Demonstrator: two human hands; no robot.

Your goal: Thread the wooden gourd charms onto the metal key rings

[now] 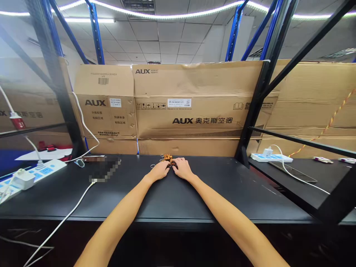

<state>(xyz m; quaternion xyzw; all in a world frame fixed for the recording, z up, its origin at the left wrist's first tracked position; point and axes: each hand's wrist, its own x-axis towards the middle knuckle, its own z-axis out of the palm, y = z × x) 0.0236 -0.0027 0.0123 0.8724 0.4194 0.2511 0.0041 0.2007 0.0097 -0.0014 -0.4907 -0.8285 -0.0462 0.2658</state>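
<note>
Two hands at work on the black bench (pixel 222 194): left hand (pixel 158 171) and right hand (pixel 182 169) curl in, half closed, at a cluster of brown beads (pixel 167 158) near the far edge, thin wire rings (pixel 152 165) just left. Any actual grip? Can't tell from here!

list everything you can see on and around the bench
black bench: one, black, across the view
wooden beads: one cluster, brown, far edge of the bench
small metal rings: a few, silver, left of the beads
cardboard cartons marked AUX: several, brown, stacked behind the bench
power strips: two, white, bench's left end and side table at right
white cables: several, white, trailing from the strips
pixelated patch: one, grey, bench's left, contents hidden
shelving uprights: several, blue and black, around the cartons
left hand: one, bare, fingers at the beads
right hand: one, bare, fingers at the beads
</note>
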